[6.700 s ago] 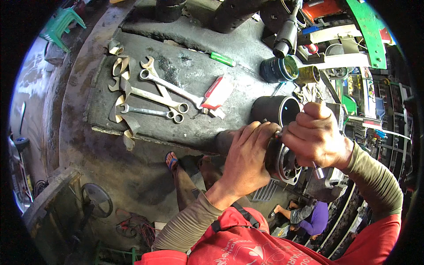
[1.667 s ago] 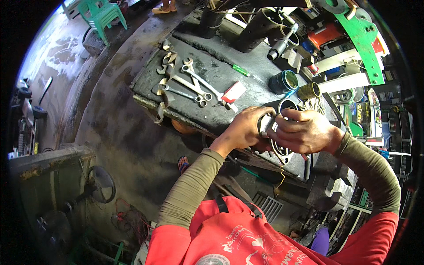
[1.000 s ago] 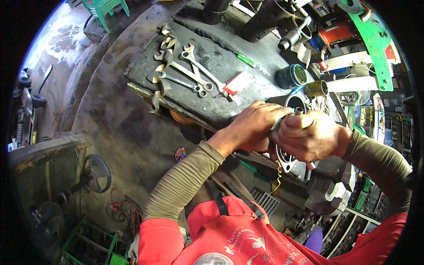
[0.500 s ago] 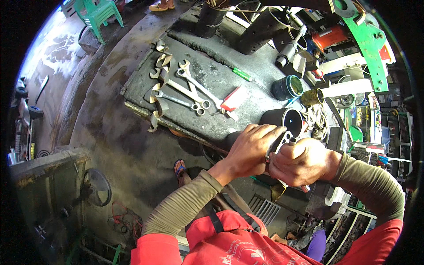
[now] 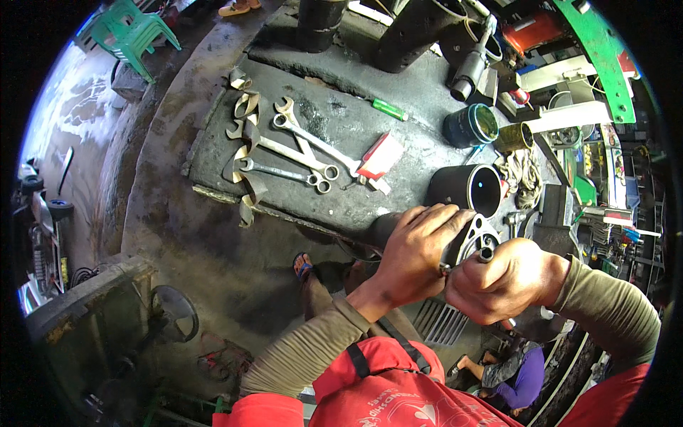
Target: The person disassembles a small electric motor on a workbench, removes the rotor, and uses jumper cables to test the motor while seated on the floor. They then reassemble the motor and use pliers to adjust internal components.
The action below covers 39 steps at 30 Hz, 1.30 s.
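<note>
My left hand (image 5: pixel 420 252) is closed over a dark cylinder (image 5: pixel 383 226) at the table's front edge. Just past its fingers shows a silvery metal flange (image 5: pixel 478 236) with holes, at the cylinder's right end. My right hand (image 5: pixel 501 281) is curled in a fist around a metal rod (image 5: pixel 485 254), whose round, hollow-looking end sticks up by the thumb; the rest is hidden in the fist. That fist is right beside the flange. Behind my left hand stands an open black cylinder (image 5: pixel 466 189) on the table.
On the dark table (image 5: pixel 284 199) lie several wrenches (image 5: pixel 316 146), a curled metal strip (image 5: pixel 245 153), a red-and-white box (image 5: pixel 381 155) and a green-handled tool (image 5: pixel 389 109). A blue can (image 5: pixel 471 126) and rags (image 5: pixel 523 174) are farther right. A person in purple (image 5: pixel 523 377) sits low at lower right.
The view has shifted a little. My right fist has turned and dropped slightly, so the flange and the rod's round end show more. My left hand keeps its grip on the cylinder.
</note>
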{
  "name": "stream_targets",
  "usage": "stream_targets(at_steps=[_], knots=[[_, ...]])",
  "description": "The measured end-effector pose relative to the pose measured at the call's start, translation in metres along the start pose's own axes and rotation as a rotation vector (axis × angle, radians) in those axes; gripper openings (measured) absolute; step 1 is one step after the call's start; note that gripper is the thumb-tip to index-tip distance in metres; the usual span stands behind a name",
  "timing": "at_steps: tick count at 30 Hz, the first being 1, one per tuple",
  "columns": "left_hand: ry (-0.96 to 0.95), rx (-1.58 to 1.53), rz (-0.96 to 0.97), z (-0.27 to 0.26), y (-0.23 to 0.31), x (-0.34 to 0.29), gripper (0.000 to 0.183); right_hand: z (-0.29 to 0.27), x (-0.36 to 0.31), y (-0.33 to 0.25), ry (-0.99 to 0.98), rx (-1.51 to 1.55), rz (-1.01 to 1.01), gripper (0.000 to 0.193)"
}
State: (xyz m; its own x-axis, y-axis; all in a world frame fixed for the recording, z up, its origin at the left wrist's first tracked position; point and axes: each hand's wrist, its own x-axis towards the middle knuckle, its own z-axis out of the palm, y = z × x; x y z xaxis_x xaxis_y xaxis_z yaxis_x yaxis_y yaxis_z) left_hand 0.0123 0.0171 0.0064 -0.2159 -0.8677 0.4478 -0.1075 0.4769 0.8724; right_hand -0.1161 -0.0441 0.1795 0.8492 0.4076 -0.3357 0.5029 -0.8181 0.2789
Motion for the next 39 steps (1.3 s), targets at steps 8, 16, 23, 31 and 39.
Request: stream_targets(at_steps=[8,16,23,31,39], knots=[[0.008,-0.009,-0.016,0.001,0.0,-0.001,0.068,0.002,0.002,-0.002,0.04,0.013,0.043,0.021],[0.032,-0.029,-0.022,0.002,0.002,-0.001,0.067,0.001,0.006,-0.002,0.067,0.001,0.063,0.028],[0.026,-0.04,-0.019,0.006,-0.003,-0.005,0.067,0.006,-0.001,-0.009,0.053,0.086,0.097,0.038],[-0.077,0.044,0.052,-0.002,-0.002,0.003,0.067,-0.012,0.007,-0.024,-0.09,0.006,0.335,0.018],[-0.181,0.136,0.067,-0.001,-0.008,0.018,0.085,0.006,-0.031,-0.038,-0.065,-0.256,0.327,0.007]])
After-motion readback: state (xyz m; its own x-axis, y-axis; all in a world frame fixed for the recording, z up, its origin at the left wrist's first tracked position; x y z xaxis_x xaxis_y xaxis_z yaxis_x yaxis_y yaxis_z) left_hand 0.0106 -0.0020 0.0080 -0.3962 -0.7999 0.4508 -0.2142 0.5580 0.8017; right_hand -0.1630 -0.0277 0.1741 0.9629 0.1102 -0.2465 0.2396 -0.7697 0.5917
